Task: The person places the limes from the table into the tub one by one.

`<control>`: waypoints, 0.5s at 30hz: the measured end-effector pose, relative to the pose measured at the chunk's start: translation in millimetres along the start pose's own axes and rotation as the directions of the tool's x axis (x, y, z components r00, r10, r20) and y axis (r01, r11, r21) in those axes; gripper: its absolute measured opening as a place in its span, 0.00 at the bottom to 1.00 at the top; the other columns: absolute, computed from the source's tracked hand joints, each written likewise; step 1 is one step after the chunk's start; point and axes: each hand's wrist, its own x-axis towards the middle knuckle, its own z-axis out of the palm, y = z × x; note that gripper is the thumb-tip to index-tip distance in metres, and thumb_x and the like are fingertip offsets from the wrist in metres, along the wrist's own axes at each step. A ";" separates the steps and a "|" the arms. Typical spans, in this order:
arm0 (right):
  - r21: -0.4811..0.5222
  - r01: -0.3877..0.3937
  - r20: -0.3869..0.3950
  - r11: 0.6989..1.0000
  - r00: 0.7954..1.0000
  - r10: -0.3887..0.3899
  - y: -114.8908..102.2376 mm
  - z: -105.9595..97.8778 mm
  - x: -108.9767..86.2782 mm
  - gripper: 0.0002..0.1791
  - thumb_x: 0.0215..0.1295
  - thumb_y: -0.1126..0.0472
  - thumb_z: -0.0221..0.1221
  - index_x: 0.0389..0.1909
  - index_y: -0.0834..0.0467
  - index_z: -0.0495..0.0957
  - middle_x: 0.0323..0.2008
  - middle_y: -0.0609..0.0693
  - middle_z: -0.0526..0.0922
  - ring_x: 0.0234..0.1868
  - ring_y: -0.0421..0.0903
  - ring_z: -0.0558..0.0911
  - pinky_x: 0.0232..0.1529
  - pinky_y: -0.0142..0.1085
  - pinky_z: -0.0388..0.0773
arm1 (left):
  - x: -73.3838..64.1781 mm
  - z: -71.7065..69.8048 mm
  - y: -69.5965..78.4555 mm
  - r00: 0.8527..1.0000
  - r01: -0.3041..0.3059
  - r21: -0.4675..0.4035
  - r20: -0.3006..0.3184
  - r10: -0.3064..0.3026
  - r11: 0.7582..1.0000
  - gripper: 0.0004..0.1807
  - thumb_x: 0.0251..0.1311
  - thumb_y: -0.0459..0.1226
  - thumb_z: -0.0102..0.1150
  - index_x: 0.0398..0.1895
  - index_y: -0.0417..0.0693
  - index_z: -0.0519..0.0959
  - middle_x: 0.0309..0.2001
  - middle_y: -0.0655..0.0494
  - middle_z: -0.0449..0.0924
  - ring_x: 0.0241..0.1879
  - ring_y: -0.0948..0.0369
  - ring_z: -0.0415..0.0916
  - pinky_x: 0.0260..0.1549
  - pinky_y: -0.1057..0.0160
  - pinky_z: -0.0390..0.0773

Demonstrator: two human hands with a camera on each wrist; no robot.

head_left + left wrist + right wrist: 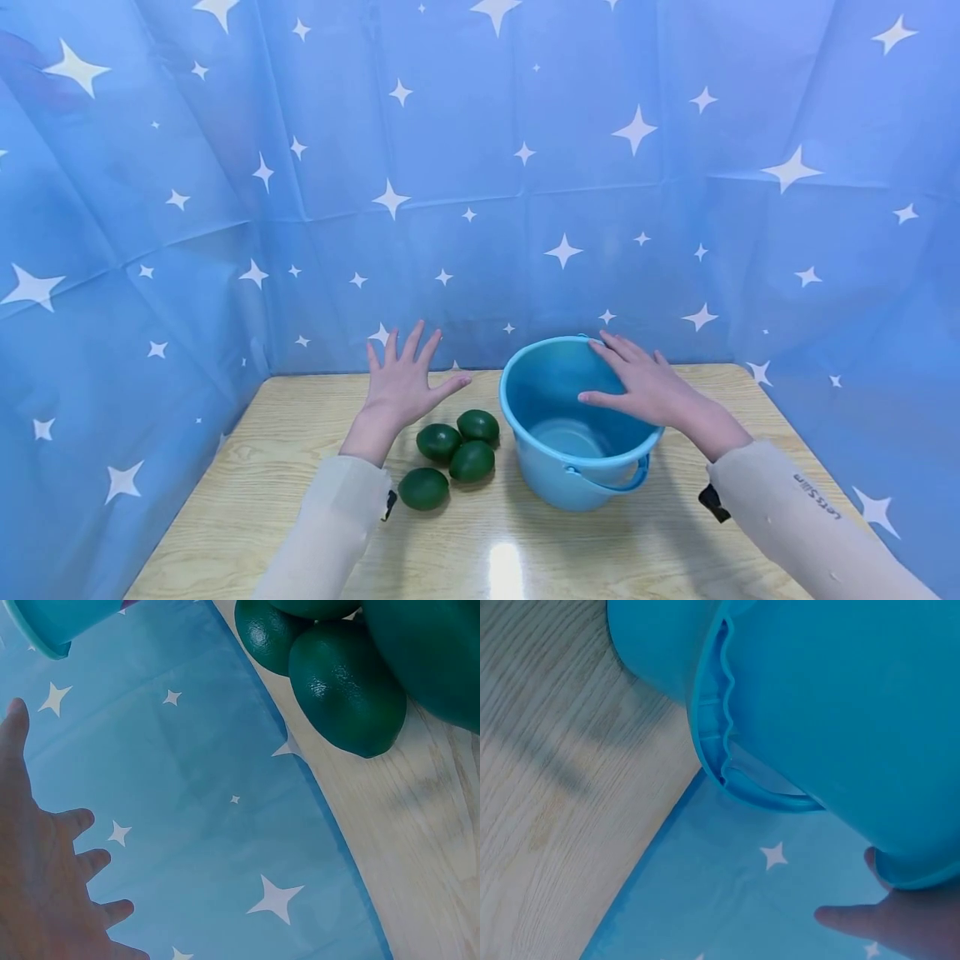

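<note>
My left hand [399, 387] hovers above the table with fingers spread and straight, holding nothing. Just to its right and nearer me lie several dark green, glossy, egg-shaped fruits [424, 489]; whether limes or avocados I cannot tell. These fruits [349, 690] fill the top right of the left wrist view, apart from the fingers. A light blue bucket [558, 483] stands upright right of the fruits. Over its right rim extends my right hand [645, 385], fingers straight. In the right wrist view the bucket's rim hides part of that hand [919, 922]; contact is unclear.
The bucket's handle [637, 477] hangs down on the near right side. A light wooden table [247, 500] carries everything. Blue cloth [465, 167] with white stars hangs behind the table and along both sides.
</note>
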 end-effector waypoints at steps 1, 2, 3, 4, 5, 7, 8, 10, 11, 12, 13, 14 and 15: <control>-0.006 0.000 -0.002 1.000 1.000 0.000 0.1 0.6 0.0 0.53 0.63 0.28 0.55 0.79 0.56 0.52 0.79 0.63 0.49 0.77 0.70 0.49 0.68 0.78 0.44 | -0.4 0.6 -0.1 1.000 -0.003 -0.003 -0.001 0.003 1.000 0.53 0.56 0.77 0.41 0.81 0.66 0.47 0.82 0.54 0.39 0.80 0.38 0.35 0.71 0.25 0.36; -0.013 -0.001 -0.004 1.000 1.000 0.001 0.2 1.2 0.1 0.53 0.63 0.28 0.55 0.79 0.56 0.52 0.79 0.63 0.49 0.77 0.70 0.50 0.68 0.78 0.45 | -0.6 1.4 -0.4 1.000 -0.003 0.001 -0.001 0.003 1.000 0.53 0.56 0.78 0.41 0.81 0.66 0.46 0.82 0.54 0.39 0.79 0.38 0.36 0.72 0.26 0.36; -0.018 -0.001 -0.006 1.000 1.000 0.001 0.3 1.8 0.1 0.53 0.63 0.28 0.55 0.79 0.56 0.52 0.79 0.62 0.49 0.77 0.70 0.50 0.67 0.78 0.45 | -0.9 2.0 -0.6 1.000 -0.005 -0.001 -0.001 0.005 1.000 0.53 0.56 0.77 0.41 0.81 0.66 0.47 0.82 0.54 0.40 0.79 0.38 0.36 0.72 0.25 0.36; -0.024 -0.002 -0.009 1.000 1.000 0.002 0.2 2.5 0.2 0.54 0.63 0.28 0.55 0.79 0.56 0.51 0.79 0.62 0.49 0.77 0.70 0.50 0.67 0.78 0.45 | -1.5 2.3 -0.8 1.000 -0.006 -0.003 0.000 0.006 1.000 0.53 0.56 0.77 0.41 0.81 0.66 0.47 0.82 0.54 0.40 0.79 0.38 0.36 0.71 0.25 0.37; -0.031 -0.003 -0.012 1.000 1.000 0.003 0.2 3.0 0.3 0.54 0.63 0.28 0.55 0.79 0.56 0.51 0.79 0.62 0.49 0.77 0.70 0.50 0.67 0.78 0.45 | -2.0 2.8 -1.2 1.000 -0.008 -0.008 -0.001 0.008 1.000 0.53 0.57 0.77 0.41 0.81 0.65 0.47 0.82 0.53 0.40 0.79 0.38 0.36 0.71 0.25 0.37; -0.049 -0.006 -0.014 0.999 1.000 0.005 -0.1 4.3 0.6 0.54 0.62 0.27 0.55 0.79 0.57 0.51 0.79 0.62 0.49 0.77 0.69 0.50 0.67 0.78 0.46 | -2.9 3.9 -1.9 1.000 -0.004 -0.007 0.003 0.004 1.000 0.53 0.57 0.77 0.41 0.81 0.66 0.46 0.82 0.54 0.40 0.79 0.38 0.37 0.72 0.26 0.37; -0.056 -0.008 -0.014 0.998 1.000 0.007 -0.4 4.9 0.8 0.55 0.62 0.27 0.55 0.79 0.57 0.50 0.79 0.62 0.49 0.77 0.69 0.50 0.67 0.78 0.46 | -3.5 4.4 -2.3 1.000 -0.001 -0.003 0.005 0.001 1.000 0.53 0.56 0.77 0.40 0.81 0.66 0.46 0.82 0.54 0.40 0.79 0.38 0.37 0.72 0.26 0.38; -0.071 -0.014 -0.016 0.997 1.000 0.012 -1.0 5.9 0.9 0.56 0.62 0.26 0.55 0.79 0.57 0.50 0.79 0.62 0.49 0.77 0.69 0.50 0.67 0.78 0.47 | -5.1 5.2 -2.6 1.000 0.000 0.001 0.007 0.000 1.000 0.53 0.56 0.77 0.40 0.81 0.67 0.46 0.82 0.54 0.40 0.79 0.38 0.38 0.72 0.26 0.39; -0.078 -0.017 -0.017 0.997 1.000 0.016 -1.3 6.4 0.8 0.56 0.61 0.26 0.54 0.79 0.57 0.50 0.79 0.62 0.49 0.77 0.69 0.50 0.67 0.78 0.47 | -5.7 5.5 -2.5 1.000 0.001 0.002 0.008 -0.001 1.000 0.52 0.57 0.77 0.40 0.81 0.67 0.46 0.82 0.54 0.40 0.79 0.39 0.38 0.72 0.26 0.39; -0.083 -0.021 -0.018 0.996 1.000 0.019 -1.5 6.8 0.8 0.56 0.61 0.25 0.54 0.79 0.57 0.50 0.79 0.61 0.49 0.77 0.69 0.50 0.67 0.78 0.48 | -6.4 5.7 -2.4 1.000 0.001 0.004 0.009 -0.001 1.000 0.53 0.57 0.77 0.40 0.81 0.67 0.46 0.82 0.54 0.40 0.79 0.39 0.38 0.72 0.26 0.39; -0.085 -0.024 -0.019 0.996 1.000 0.023 -1.9 7.0 0.7 0.56 0.61 0.25 0.54 0.79 0.57 0.50 0.79 0.61 0.49 0.77 0.69 0.50 0.67 0.78 0.48 | -7.1 6.0 -2.3 1.000 -0.001 0.004 0.007 0.001 1.000 0.52 0.57 0.77 0.41 0.81 0.66 0.46 0.82 0.54 0.41 0.79 0.38 0.38 0.72 0.26 0.39; -0.087 -0.027 -0.021 0.996 0.999 0.026 -2.3 7.2 0.7 0.57 0.61 0.25 0.54 0.79 0.57 0.50 0.79 0.61 0.49 0.77 0.69 0.50 0.67 0.77 0.48 | -7.6 6.2 -2.2 1.000 -0.001 0.001 0.006 0.001 1.000 0.52 0.57 0.77 0.41 0.81 0.66 0.46 0.82 0.53 0.41 0.79 0.38 0.39 0.71 0.25 0.39; -0.087 -0.030 -0.022 0.996 0.999 0.028 -2.6 7.5 0.7 0.57 0.61 0.25 0.54 0.79 0.57 0.50 0.79 0.62 0.50 0.77 0.69 0.50 0.67 0.77 0.48 | -8.0 6.6 -2.2 1.000 -0.001 0.001 0.008 0.001 1.000 0.52 0.57 0.77 0.41 0.81 0.66 0.46 0.82 0.53 0.41 0.79 0.38 0.38 0.71 0.25 0.39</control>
